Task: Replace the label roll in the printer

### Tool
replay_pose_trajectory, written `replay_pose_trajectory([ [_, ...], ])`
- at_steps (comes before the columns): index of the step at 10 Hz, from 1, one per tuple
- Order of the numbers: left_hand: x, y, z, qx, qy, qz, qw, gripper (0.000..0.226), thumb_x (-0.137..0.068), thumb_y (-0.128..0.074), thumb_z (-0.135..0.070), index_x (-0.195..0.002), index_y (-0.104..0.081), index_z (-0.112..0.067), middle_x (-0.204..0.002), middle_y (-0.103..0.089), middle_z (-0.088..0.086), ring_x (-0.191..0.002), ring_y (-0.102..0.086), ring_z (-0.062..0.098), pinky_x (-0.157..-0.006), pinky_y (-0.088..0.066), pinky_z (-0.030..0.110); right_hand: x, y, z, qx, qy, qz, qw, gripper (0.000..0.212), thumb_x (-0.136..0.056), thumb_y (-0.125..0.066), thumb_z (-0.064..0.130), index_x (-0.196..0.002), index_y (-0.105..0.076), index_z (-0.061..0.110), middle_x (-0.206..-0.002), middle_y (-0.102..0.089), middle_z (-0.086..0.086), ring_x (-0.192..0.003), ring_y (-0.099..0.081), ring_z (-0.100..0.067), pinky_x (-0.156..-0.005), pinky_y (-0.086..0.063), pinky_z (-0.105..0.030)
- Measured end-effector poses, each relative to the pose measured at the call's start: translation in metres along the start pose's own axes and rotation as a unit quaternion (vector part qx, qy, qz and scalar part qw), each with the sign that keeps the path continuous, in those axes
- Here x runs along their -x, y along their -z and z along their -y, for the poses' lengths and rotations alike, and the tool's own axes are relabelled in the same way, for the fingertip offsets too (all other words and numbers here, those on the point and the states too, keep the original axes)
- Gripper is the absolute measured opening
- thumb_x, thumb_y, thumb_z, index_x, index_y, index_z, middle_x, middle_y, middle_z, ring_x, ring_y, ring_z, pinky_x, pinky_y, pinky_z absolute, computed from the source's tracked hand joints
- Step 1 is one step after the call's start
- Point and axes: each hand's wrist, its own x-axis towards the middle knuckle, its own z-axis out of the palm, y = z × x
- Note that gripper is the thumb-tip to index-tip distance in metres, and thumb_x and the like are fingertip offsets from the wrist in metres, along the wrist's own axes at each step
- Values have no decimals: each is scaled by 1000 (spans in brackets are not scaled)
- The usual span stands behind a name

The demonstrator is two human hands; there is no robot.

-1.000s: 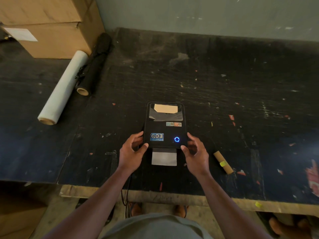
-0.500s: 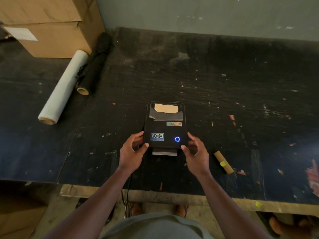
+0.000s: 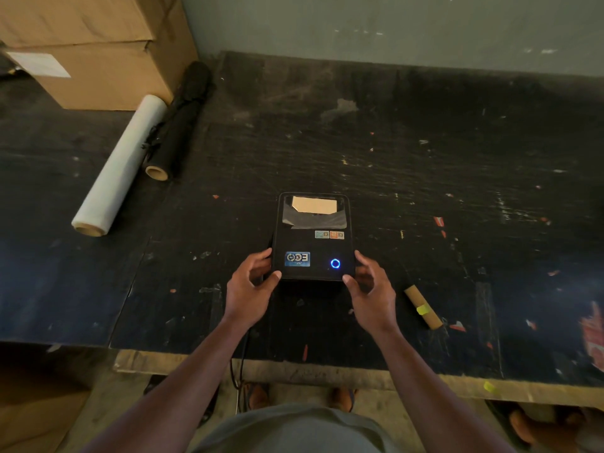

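- Gripping the printer (image 3: 313,238) at its near end, the left hand (image 3: 250,289) and the right hand (image 3: 371,291) flank the black case on the dark tabletop (image 3: 425,142).
- Key relation: the printer lies directly ahead of both hands, between them, its long axis running away from the person; neither hand is clearly nearer, each touching one near corner.
- Fingers: on each hand the thumb presses the near top edge while the curled fingers wrap the side wall; both hands are partly closed on the case, holding nothing else.
- Hand pose: both forearms reach forward from the table edge and converge slightly, wrists level, palms turned inward toward one another.
- Printer state: lid down, blue ring light (image 3: 335,263) lit; a pale roll shows through the far window (image 3: 314,210). No label protrudes from the near slot.
- A bare cardboard core (image 3: 423,307) lies on the tabletop just right of the right hand, probably the spent roll.
- Judgement: the replacement appears close to finished.
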Motion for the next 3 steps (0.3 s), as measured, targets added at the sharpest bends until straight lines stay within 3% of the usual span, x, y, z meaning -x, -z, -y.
replay_pose_trajectory([
  [3,-2,1,4,3,-10,-2,1000,54,-92,-78,-20,-139,-59,-36,-112,-66,-32,-105,-59,-27,-79,-47,-1,2,3,7,-4,1,2,1000,62,-95,-74,17,-150,-50,35,-123,-64,6,-109,-63,0,-79,-49,-10],
])
